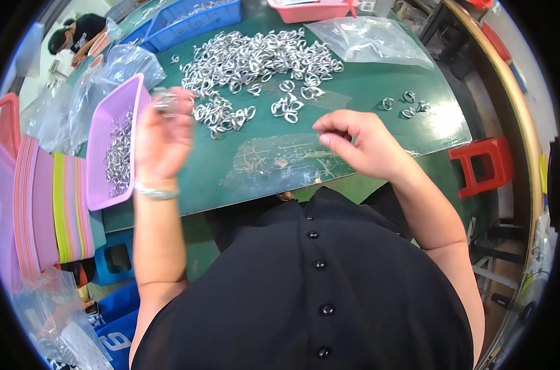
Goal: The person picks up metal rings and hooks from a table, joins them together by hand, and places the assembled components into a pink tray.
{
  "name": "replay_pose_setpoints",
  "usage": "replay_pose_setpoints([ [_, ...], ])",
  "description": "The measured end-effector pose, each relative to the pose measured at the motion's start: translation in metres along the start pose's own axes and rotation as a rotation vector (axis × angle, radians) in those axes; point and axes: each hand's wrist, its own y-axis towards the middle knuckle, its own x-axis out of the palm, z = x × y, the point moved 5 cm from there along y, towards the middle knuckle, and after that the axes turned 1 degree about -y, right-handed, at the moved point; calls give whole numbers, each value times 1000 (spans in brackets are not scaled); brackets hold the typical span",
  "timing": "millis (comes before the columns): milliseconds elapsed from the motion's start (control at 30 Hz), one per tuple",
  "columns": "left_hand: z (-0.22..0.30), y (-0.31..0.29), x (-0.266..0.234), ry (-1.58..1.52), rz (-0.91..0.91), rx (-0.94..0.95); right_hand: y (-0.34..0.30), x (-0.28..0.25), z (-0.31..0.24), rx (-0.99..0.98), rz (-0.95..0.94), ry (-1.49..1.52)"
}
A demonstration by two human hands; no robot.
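Note:
My left hand [163,139] is raised beside the purple basket [95,179], palm up. Its fingers are curled around a few shiny metal rings [166,103], blurred by motion. My right hand [367,140] hovers over the near part of the green table, loosely curled with a gap between thumb and fingertips. Nothing shows in it. Ahead of both hands lies a large pile of silver metal rings [255,58], with a smaller heap [220,116] at its near left side. The purple basket holds many small metal pieces [119,154].
Several loose rings [408,97] lie at the table's right. A clear plastic bag [375,40], a blue crate [193,23] and a pink tray [311,11] are at the back. Stacked coloured baskets [39,209] stand left, a red stool [482,165] right. Another person [86,34] sits far left.

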Motion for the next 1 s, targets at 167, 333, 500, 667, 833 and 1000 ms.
replay_pose_setpoints([
  [167,132,-21,-48,587,552,572,-28,-14,-57,-347,-144,-352],
  [333,139,-24,-42,1521,741,801,-58,-27,-109,-561,-279,-545],
  [500,13,21,7,1885,195,467,-80,-39,-131,-664,-196,-632],
  [667,-110,47,63,2159,-372,502,-97,-48,-126,-623,-228,-704],
  [833,-147,65,82,2602,-357,424,-117,-61,-112,-518,-196,-783],
  [1000,-144,79,65,2718,-378,339,-136,-64,-89,-463,-101,-685],
])
